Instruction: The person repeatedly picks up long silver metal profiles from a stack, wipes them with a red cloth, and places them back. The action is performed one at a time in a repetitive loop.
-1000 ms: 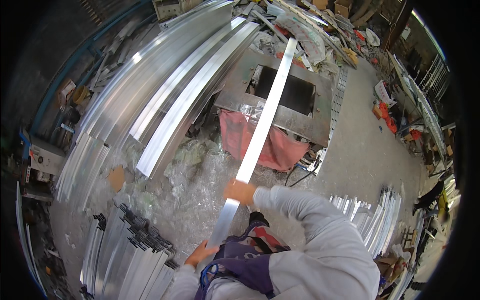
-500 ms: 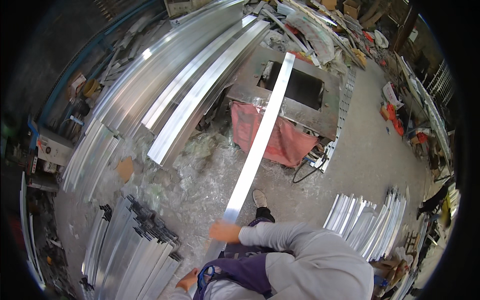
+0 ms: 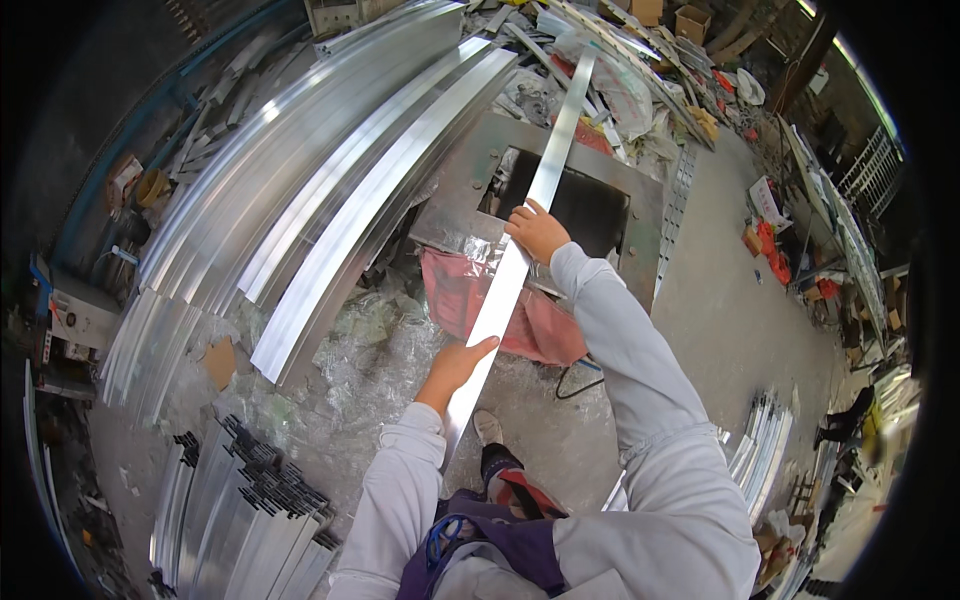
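Note:
A long, flat silvery aluminium profile (image 3: 507,283) slants from near my body to the far side of a metal worktable. My left hand (image 3: 457,371) grips its near part, with the thumb along the top and the other fingers mostly hidden. Farther along, my right hand (image 3: 538,232) is wrapped over the same profile. Beneath it lies the steel-topped table (image 3: 470,160) with a dark rectangular opening (image 3: 597,215). A red cloth (image 3: 450,290) hangs from the table's near side, partly covered by the profile.
Long aluminium profiles (image 3: 385,175) lie stacked left of the table. Bundled profiles (image 3: 255,530) stand at the lower left, and more (image 3: 762,450) at the lower right. Crumpled clear plastic film (image 3: 365,350) covers floor near the table. Scrap and cardboard boxes (image 3: 692,22) lie at the back.
The profile has moved forward, its far end now beyond the table. My right hand has reached out along it over the table, and my left hand has come up from my side onto it.

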`<state>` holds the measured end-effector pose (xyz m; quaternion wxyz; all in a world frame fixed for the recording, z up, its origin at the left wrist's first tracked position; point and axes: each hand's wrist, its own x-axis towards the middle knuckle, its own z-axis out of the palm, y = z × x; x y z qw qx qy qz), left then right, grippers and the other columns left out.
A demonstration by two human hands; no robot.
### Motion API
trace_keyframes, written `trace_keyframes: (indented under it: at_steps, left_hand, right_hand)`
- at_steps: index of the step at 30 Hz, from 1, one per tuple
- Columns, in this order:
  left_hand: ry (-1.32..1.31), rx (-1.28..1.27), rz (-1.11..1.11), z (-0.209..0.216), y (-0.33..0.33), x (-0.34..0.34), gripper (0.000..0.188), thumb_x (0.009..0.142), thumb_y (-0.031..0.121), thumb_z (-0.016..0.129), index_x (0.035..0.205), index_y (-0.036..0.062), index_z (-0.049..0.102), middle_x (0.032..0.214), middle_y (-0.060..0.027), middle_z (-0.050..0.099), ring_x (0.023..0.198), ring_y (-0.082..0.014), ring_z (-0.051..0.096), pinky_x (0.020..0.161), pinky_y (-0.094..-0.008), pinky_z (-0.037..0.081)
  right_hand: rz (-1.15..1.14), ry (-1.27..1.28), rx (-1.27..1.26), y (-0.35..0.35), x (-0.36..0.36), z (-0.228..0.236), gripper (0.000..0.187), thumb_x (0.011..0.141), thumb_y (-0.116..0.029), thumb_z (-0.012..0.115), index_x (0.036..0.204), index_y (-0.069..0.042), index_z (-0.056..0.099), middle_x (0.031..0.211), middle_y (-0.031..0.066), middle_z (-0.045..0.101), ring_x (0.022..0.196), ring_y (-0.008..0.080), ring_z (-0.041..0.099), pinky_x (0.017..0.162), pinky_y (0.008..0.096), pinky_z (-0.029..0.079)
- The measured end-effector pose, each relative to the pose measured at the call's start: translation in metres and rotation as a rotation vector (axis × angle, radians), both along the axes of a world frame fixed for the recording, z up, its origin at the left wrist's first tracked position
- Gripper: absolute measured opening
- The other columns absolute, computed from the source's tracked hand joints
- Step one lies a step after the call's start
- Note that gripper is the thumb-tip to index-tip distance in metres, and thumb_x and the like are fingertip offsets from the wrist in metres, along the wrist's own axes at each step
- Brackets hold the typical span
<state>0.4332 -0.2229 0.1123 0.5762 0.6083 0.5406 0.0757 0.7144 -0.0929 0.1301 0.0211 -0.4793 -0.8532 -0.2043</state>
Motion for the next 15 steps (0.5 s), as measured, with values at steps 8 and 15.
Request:
trace_keyframes:
  at_steps: [8, 15]
  left_hand:
    - [0.097, -0.021, 0.089, -0.046, -0.078, -0.08, 0.085, 0.077, 0.068, 0.064, 0.117, -0.0068, 0.064, 0.115, -0.0275, 0.065, 0.11, -0.0377, 0.063, 0.093, -0.0406, 0.047]
    - [0.044, -0.335, 0.222, -0.081, -0.285, -0.254, 0.071, 0.075, 0.054, 0.076, 0.12, -0.0001, 0.063, 0.114, -0.0152, 0.068, 0.104, -0.0211, 0.063, 0.09, -0.034, 0.048]
  right_hand:
    - [0.282, 0.051, -0.239, -0.051, -0.063, -0.025, 0.026, 0.07, -0.011, 0.07, 0.094, -0.01, 0.06, 0.097, 0.0091, 0.059, 0.102, 0.0305, 0.056, 0.102, 0.0425, 0.039]
    - [0.478, 0.172, -0.489, -0.245, -0.229, -0.068, 0.025, 0.069, -0.013, 0.066, 0.093, -0.012, 0.058, 0.096, 0.0083, 0.056, 0.104, 0.0278, 0.055, 0.097, 0.0432, 0.039]
